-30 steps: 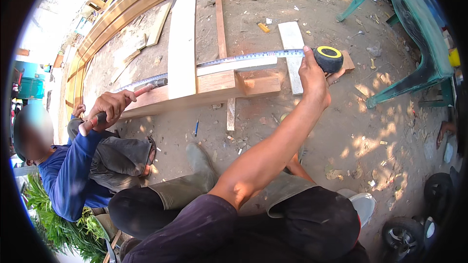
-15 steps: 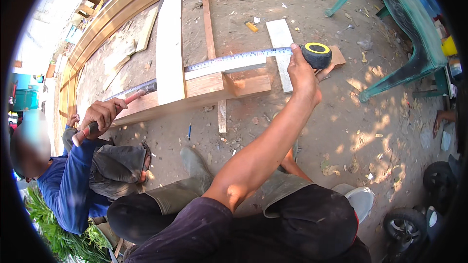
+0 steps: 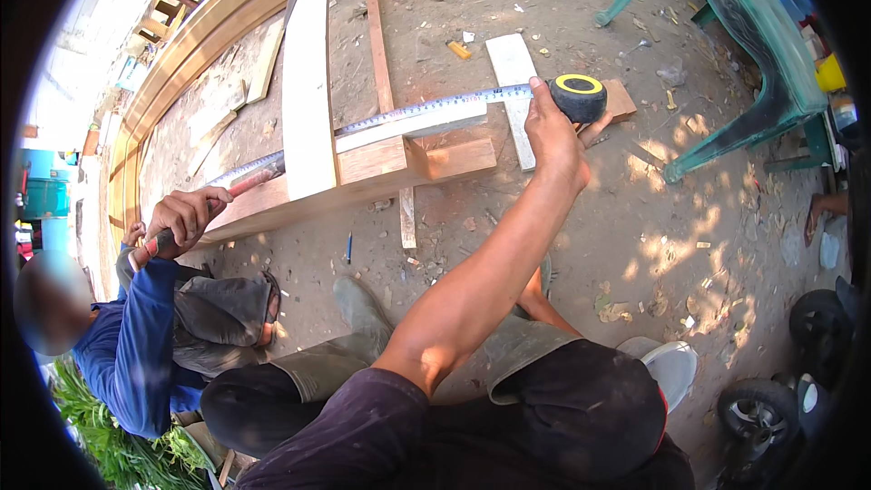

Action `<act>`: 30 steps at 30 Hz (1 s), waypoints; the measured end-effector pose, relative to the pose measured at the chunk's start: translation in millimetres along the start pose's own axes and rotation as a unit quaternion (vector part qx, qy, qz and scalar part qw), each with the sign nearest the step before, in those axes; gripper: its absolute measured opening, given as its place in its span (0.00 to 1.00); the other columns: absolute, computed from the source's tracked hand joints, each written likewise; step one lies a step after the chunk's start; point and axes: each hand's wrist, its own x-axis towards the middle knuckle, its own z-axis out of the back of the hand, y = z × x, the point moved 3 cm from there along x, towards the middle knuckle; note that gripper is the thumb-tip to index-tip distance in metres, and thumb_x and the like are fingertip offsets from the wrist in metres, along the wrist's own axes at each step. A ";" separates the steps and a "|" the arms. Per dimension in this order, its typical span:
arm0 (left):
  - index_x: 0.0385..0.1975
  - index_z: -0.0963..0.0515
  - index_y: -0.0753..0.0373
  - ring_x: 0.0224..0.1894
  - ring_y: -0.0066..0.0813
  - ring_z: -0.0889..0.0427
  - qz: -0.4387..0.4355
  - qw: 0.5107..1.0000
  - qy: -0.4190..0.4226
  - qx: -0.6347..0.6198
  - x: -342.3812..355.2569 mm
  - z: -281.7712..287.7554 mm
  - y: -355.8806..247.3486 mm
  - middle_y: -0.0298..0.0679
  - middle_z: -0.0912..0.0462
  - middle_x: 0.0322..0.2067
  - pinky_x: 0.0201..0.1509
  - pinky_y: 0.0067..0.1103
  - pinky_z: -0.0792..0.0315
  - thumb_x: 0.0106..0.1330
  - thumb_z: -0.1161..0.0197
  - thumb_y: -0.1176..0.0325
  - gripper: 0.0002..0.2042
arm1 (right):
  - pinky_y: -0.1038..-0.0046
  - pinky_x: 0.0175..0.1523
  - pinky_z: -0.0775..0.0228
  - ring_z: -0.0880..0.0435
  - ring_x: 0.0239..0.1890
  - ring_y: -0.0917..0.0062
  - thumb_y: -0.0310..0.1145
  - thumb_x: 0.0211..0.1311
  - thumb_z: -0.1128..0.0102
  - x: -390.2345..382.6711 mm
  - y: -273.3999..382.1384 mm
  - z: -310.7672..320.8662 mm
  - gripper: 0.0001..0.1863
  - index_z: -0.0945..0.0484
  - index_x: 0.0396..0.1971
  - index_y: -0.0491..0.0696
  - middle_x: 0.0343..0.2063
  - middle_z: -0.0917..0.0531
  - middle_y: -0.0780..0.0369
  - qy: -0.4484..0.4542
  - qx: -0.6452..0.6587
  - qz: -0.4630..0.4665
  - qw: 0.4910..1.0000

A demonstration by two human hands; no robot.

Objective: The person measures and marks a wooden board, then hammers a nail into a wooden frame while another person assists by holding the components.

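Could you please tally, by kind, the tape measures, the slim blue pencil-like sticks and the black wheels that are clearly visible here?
Black tape measure with a yellow ring: 1
Slim blue pencil-like stick on the ground: 1
Round black wheels at lower right: 2
Total: 4

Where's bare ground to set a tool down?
Mostly bare ground right of the left forearm, short of the green chair; another patch beyond the tape measure, between short white board and chair. Crowded: around the timber, where tape blade, long white board, co-worker's hand and red-handled tool bunch up.
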 end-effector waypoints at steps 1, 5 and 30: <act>0.69 0.41 0.64 0.61 0.50 0.21 -0.004 1.000 0.002 -0.003 0.6 0.5 -1.1 0.51 0.30 0.61 0.57 0.49 0.13 0.83 0.58 0.41 0.31 | 0.64 0.47 0.19 0.09 0.44 0.65 0.36 0.68 0.36 0.1 0.0 -2.2 0.14 0.14 0.44 0.42 0.42 0.09 0.53 0.009 -0.022 0.006 1.000; 0.68 0.40 0.64 0.61 0.50 0.21 -0.002 1.000 -0.002 -0.004 0.0 -3.3 -0.5 0.51 0.30 0.60 0.58 0.50 0.13 0.83 0.60 0.42 0.30 | 0.65 0.47 0.19 0.10 0.42 0.66 0.36 0.70 0.38 -0.7 -12.6 -9.2 0.13 0.15 0.43 0.42 0.41 0.09 0.53 -0.004 0.060 -0.026 0.998; 0.68 0.40 0.67 0.59 0.49 0.19 0.005 1.000 -0.001 -0.017 -1.9 -19.8 11.9 0.53 0.29 0.60 0.58 0.48 0.12 0.84 0.60 0.43 0.31 | 0.67 0.45 0.20 0.11 0.42 0.73 0.37 0.71 0.37 -4.0 -11.7 -0.1 0.15 0.15 0.42 0.38 0.38 0.09 0.56 -0.038 0.336 -0.140 0.931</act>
